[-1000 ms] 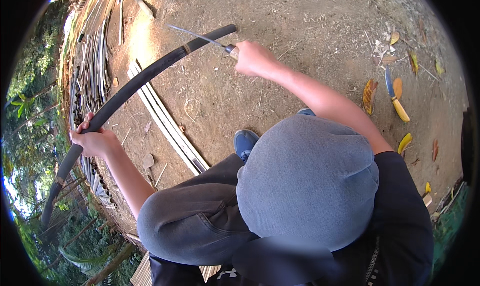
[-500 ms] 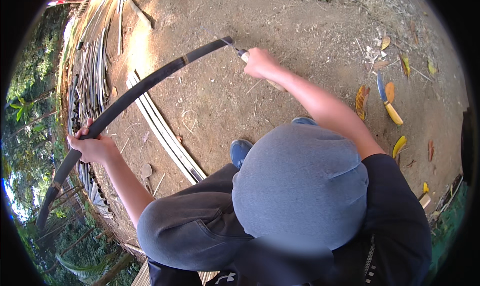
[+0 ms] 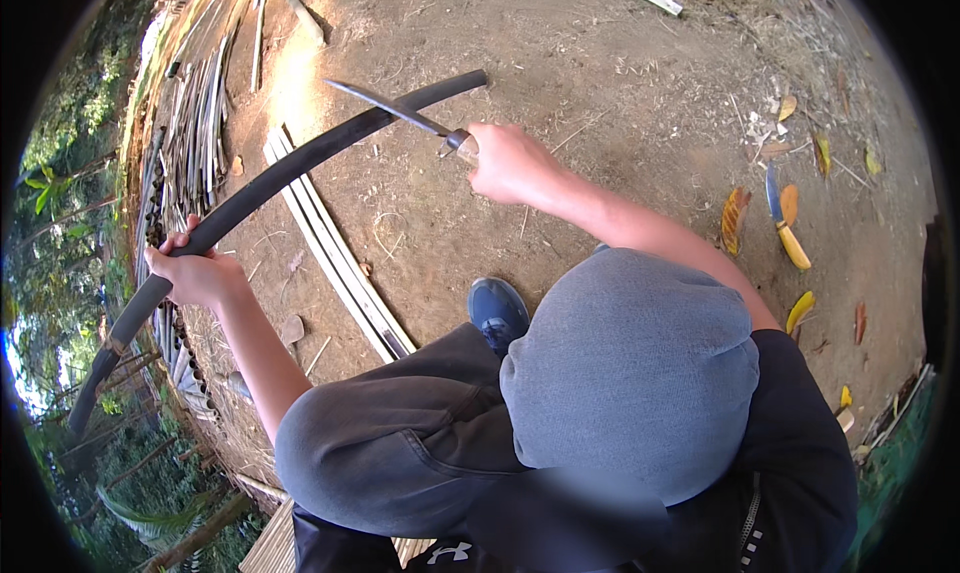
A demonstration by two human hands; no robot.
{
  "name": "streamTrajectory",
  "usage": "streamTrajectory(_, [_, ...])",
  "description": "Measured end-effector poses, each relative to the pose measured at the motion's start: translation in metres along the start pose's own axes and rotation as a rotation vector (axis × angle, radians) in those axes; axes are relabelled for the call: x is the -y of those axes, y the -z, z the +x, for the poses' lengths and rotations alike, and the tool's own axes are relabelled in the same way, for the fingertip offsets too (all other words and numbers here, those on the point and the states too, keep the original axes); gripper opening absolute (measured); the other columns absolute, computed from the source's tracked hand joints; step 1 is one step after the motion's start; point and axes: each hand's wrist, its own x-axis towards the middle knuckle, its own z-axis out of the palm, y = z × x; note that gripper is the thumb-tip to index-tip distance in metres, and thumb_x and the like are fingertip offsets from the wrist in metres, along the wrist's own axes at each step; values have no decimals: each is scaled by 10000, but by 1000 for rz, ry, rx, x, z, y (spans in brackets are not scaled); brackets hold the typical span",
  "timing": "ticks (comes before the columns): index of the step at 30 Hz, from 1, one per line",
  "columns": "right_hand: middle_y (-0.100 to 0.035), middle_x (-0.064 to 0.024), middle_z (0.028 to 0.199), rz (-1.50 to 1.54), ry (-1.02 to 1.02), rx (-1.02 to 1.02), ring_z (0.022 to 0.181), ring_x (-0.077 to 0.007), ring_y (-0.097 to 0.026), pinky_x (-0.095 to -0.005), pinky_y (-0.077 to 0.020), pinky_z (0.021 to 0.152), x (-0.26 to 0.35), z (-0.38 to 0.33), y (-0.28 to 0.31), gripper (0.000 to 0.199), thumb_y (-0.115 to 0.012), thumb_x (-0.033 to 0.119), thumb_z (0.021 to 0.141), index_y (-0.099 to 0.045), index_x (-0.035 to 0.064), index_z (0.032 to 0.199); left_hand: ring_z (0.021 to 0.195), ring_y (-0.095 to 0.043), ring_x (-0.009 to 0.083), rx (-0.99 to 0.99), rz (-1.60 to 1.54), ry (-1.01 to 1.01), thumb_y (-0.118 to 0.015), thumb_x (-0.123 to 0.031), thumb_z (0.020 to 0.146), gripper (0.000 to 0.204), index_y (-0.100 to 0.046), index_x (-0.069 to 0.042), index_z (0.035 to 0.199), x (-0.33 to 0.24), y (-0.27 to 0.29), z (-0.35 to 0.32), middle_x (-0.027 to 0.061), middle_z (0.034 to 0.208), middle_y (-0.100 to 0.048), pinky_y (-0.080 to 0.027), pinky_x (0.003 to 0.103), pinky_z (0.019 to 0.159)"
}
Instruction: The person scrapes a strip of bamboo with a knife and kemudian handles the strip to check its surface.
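Note:
A long, dark, curved pole [image 3: 285, 175], apparently bamboo, slants across from lower left to the top middle. My left hand [image 3: 208, 276] grips it below its middle, fingers wrapped round it. In my right hand [image 3: 512, 163] is a long-bladed knife [image 3: 424, 123], held by its light wooden handle. The blade crosses the pole near its far end, tip pointing up and left. Whether the edge touches the pole I cannot tell.
Pale split strips [image 3: 332, 255] lie on the dirt beneath the pole. A stack of thin poles [image 3: 197, 118] is at the left. Another knife [image 3: 790, 241], yellow-handled, lies at right among dry leaves [image 3: 732, 221]. My bent knees and blue shoe [image 3: 497, 313] are close below.
My right hand has drawn slightly nearer and left. The knife blade has swung from the pole's far tip to lie across it farther down. The left hand keeps its grip.

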Motion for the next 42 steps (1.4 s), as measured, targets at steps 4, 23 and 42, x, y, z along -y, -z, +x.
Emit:
streamTrajectory(4, [-608,-98,760,-30,56,-37,619,-177,-603,-344,-474,501,3,14,-1,239,-600,36,847,-585,-20,1079,650,-615,223,36,-35,-10,-513,-312,1029,344,-451,-69,793,0,3,-2,30,641,-468,-585,369,752])
streamTrajectory(23, [-624,-90,772,-79,-135,-106,604,-188,-591,-384,-452,503,-25,45,8,169,-599,62,874,-591,-15,1025,586,-479,134,14,-43,-38,-516,-285,1017,335,-428,-95,756,-5,-2,-4,9,641,-420,-612,424,763])
streamTrajectory(42, [-658,-150,796,18,-196,-138,637,-218,-628,-361,-457,519,-77,62,19,213,-566,26,816,-642,-59,997,611,-550,211,49,-24,-47,-516,-299,1018,351,-425,-80,758,-10,-14,-12,28,626,-439,-595,397,750])
